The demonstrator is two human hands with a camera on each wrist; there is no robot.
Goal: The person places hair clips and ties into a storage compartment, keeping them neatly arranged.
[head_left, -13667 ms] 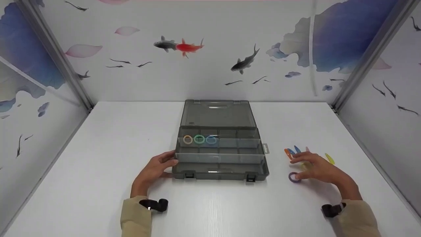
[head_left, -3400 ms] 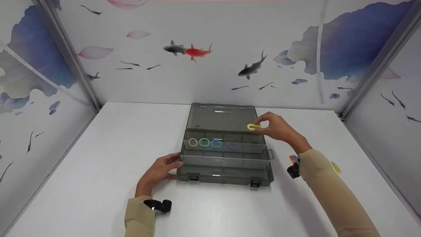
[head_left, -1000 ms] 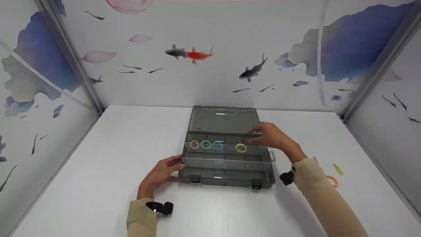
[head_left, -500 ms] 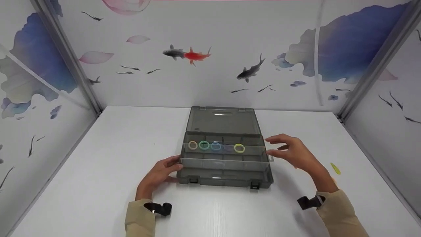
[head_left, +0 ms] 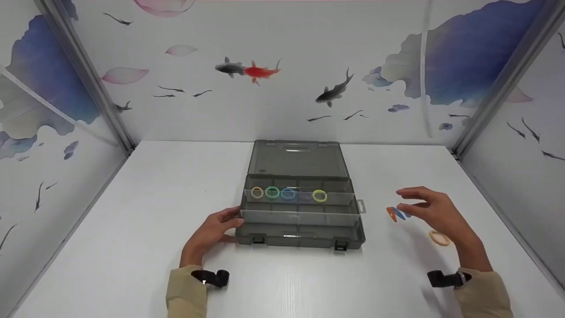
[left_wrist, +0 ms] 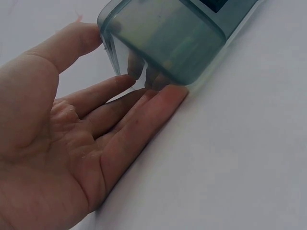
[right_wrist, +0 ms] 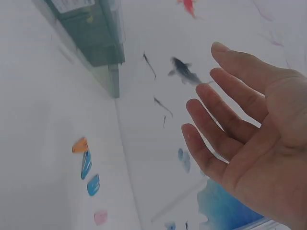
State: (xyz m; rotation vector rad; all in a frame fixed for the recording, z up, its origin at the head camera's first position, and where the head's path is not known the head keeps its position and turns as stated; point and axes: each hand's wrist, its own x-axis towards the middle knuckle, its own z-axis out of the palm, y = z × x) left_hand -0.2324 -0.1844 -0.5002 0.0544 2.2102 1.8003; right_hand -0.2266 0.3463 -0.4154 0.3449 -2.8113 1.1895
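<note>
A smoky grey divided box [head_left: 300,242] lies with its lid folded back in the head view. Along its back row show an orange ring [head_left: 257,192], a green ring [head_left: 272,192], a blue ring [head_left: 288,193], a faint purple ring [head_left: 304,195] and a yellow ring [head_left: 319,196]. My left hand [head_left: 214,229] touches the box's left side; in the left wrist view, thumb and fingertips rest at its corner. My right hand [head_left: 435,214], spread and holding nothing, hovers over the right of the table, near an orange clip [head_left: 391,214] and a blue clip [head_left: 398,213].
Another orange ring [head_left: 439,238] lies under my right wrist. In the right wrist view, a pink clip [right_wrist: 100,217] lies beyond the blue ones. Printed wall panels [head_left: 282,110] enclose the table at the back and sides.
Since the oldest frame, the purple and yellow rings have gone from the table and my right hand into the box. My right hand has just drawn back rightward, with nothing in it. The left stays.
</note>
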